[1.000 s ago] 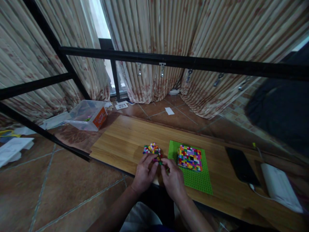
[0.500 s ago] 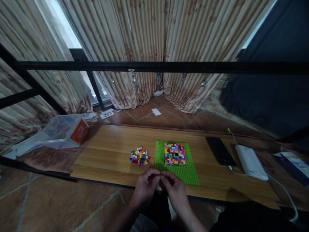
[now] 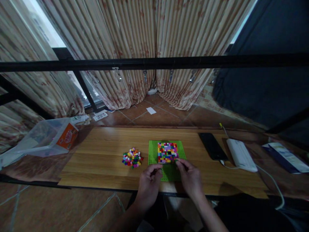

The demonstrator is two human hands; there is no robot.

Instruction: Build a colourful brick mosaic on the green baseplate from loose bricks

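Note:
A square, several-coloured slab of small toy bricks (image 3: 167, 151) sits on a green studded baseplate (image 3: 152, 154). At the slab's front right corner is my right hand (image 3: 191, 177), thumb and forefinger pinched together on what seems a tiny toy brick, mostly hidden by the fingertips. My left hand (image 3: 149, 182) is closed by the baseplate's front left side, its fingers curled toward the thumb. Whatever it may hold is too small to make out. Left of the baseplate lies a loose pile of small toy bricks (image 3: 132, 158).
The wooden table (image 3: 103, 154) carries a black phone (image 3: 212, 146) and a white power bank (image 3: 241, 154) with cables on the right. Beyond its left end is a clear plastic bin (image 3: 45, 135). A black rail (image 3: 135, 63) crosses before the curtains.
My hands have moved apart from where they met over the table's front edge, a small green piece at their fingertips. The right reached forward to the slab. The view shifted slightly.

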